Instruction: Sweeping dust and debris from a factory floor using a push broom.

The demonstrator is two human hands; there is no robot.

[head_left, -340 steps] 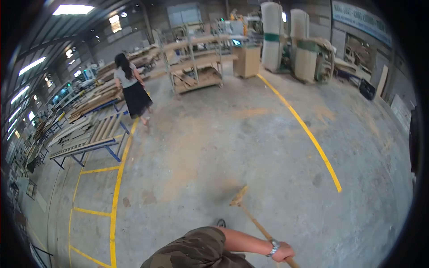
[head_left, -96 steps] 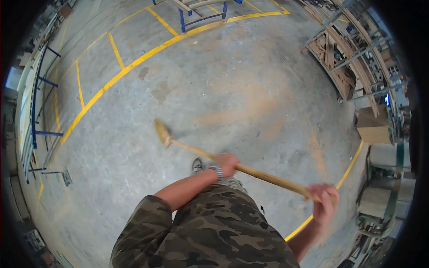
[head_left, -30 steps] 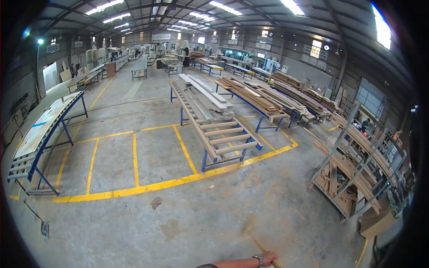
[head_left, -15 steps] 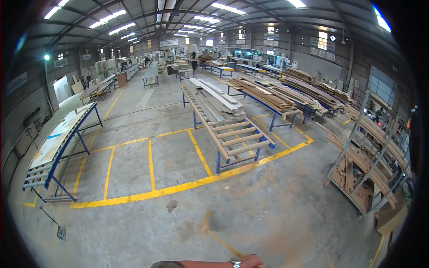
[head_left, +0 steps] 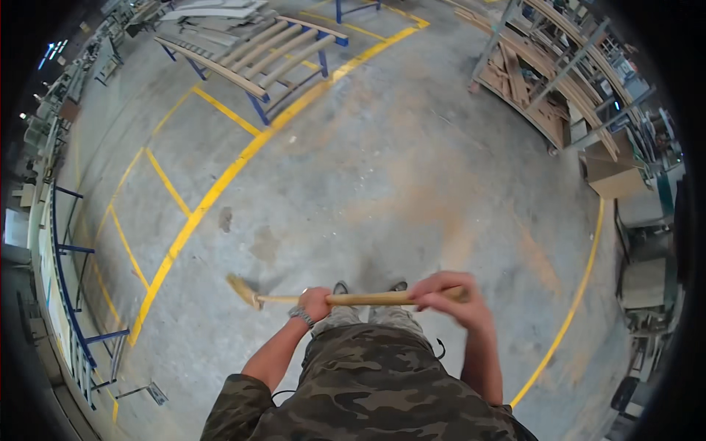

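Observation:
A broom [head_left: 375, 299] with a long wooden handle and a straw-coloured bristle head lies across the front of my body, its head to the left. My left hand [head_left: 315, 303], with a metal-banded watch at the wrist, is wrapped round the handle nearer the bristles. Close to the handle's other end, my right hand [head_left: 452, 298] holds it loosely between thumb and fingers. The bristles hang over the grey concrete floor [head_left: 331, 184]; whether they touch it I cannot tell. My shoes show just beyond the handle.
Yellow lines [head_left: 220, 192] mark the floor. A blue-legged roller table [head_left: 272, 62] with grey boards stands at the far left, and another blue frame [head_left: 62, 272] along the left edge. At the right are a metal rack [head_left: 537, 73] of wood pieces and a cardboard box [head_left: 618, 180].
My view has tilted down from the hall to my body and feet. Both hands now show on the broom; before, only the hand with the watch was visible, holding the handle.

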